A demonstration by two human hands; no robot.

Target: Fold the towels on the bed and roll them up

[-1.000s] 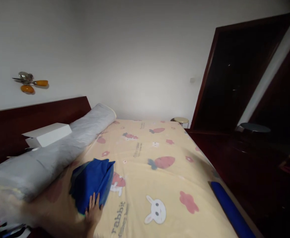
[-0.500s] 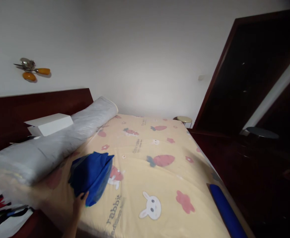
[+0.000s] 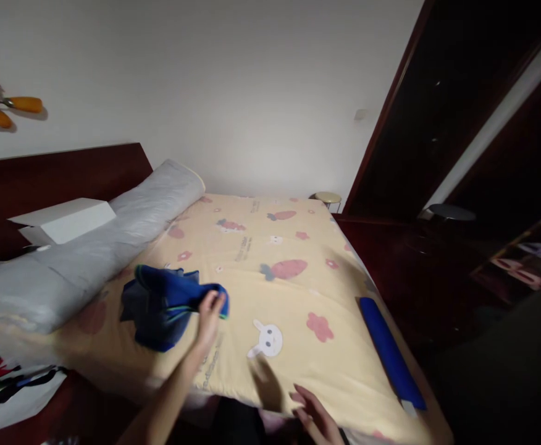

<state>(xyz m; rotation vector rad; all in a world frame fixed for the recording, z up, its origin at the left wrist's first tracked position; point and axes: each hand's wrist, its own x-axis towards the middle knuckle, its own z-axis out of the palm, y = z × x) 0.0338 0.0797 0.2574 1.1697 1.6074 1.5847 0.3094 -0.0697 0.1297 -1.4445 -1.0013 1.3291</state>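
A blue cloth item (image 3: 166,303) with green-edged trim lies crumpled on the left part of the bed, its right end lifted. My left hand (image 3: 211,306) is closed on that right end, the fingers pinching the fabric. Low in the picture, over the bed's near edge, my right hand (image 3: 314,411) has its fingers apart and holds nothing. A long blue rolled or folded item (image 3: 391,352) rests along the right edge of the patterned bed sheet (image 3: 293,303).
A grey roll (image 3: 136,225) runs along the wooden headboard (image 3: 57,176), with a white box (image 3: 71,219) beside it. Two stools, one yellowish (image 3: 328,198) and one grey (image 3: 452,212), stand beyond the bed. Slippers (image 3: 525,272) sit on a rack at the right.
My left hand has moved right and up, pulling one end of the blue cloth across. My right hand has come into view. The view has shifted right and down.
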